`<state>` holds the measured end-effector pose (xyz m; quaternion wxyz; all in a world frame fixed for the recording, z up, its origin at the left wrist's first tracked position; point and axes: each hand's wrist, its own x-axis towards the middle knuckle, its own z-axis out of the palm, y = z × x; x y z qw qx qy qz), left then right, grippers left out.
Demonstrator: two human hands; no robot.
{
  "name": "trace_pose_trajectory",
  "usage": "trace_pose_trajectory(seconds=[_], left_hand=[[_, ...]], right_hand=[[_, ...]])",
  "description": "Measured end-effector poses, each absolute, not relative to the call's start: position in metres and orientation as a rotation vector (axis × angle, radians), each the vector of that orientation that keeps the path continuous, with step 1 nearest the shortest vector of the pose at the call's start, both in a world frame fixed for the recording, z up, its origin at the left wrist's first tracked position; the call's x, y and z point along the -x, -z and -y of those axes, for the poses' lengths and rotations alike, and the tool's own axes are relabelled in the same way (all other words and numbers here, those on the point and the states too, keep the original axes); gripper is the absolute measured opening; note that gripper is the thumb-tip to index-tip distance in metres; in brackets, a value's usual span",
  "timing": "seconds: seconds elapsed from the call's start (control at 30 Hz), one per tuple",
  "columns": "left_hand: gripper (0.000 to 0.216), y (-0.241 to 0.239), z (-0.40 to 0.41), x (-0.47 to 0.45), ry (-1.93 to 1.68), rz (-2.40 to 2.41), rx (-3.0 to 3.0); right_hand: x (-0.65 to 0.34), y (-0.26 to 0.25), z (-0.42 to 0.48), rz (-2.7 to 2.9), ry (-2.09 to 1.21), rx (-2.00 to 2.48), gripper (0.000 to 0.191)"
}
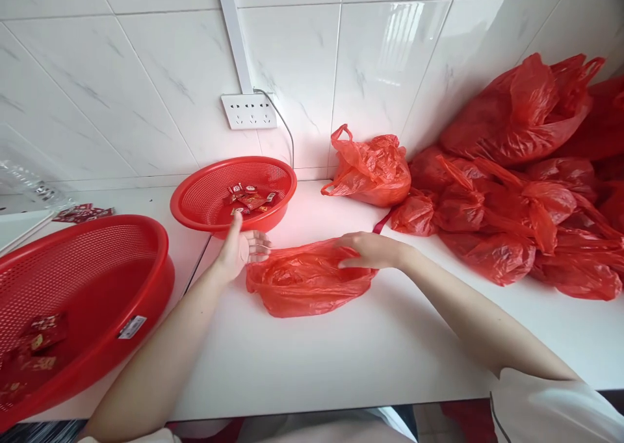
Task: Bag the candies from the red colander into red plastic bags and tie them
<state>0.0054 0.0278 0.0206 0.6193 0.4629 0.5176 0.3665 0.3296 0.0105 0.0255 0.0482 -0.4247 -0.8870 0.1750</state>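
Note:
A red plastic bag (305, 280) lies flattened on the white counter (341, 358) in front of me. My left hand (242, 248) is at its left end, thumb up and fingers curled toward the bag's edge, just in front of a small red basket (205, 199). My right hand (370, 249) rests palm down on the bag's upper right edge, fingers pinching the plastic. The small basket holds a few red wrapped packets (251, 199).
A large red basket (92, 287) with some packets sits at the near left. A tied red bag (373, 167) stands by the wall, and a heap of filled red bags (526, 196) fills the right side. A wall socket (248, 110) with a cable is above the small basket.

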Motion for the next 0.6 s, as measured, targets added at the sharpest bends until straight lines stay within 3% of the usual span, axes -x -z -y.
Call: trace_pose_trajectory(seconds=[0.07, 0.13, 0.3, 0.6], left_hand=[[0.083, -0.024, -0.032, -0.004, -0.904, -1.266, -0.759], [0.081, -0.027, -0.034, -0.005, -0.905, -1.261, -0.6], [0.039, -0.025, -0.031, -0.013, -1.081, -1.027, -0.522], [0.01, 0.01, -0.023, -0.011, -1.282, -0.935, -0.513]], right_hand=[[-0.325, -0.034, -0.012, 2.66, -0.5, 1.155, 0.036], [-0.318, -0.047, -0.011, 2.596, -0.449, 0.999, 0.032], [-0.294, -0.086, -0.009, 2.541, -0.392, 0.79, 0.028], [-0.266, -0.1, -0.015, 2.535, -0.328, 0.796, 0.022]])
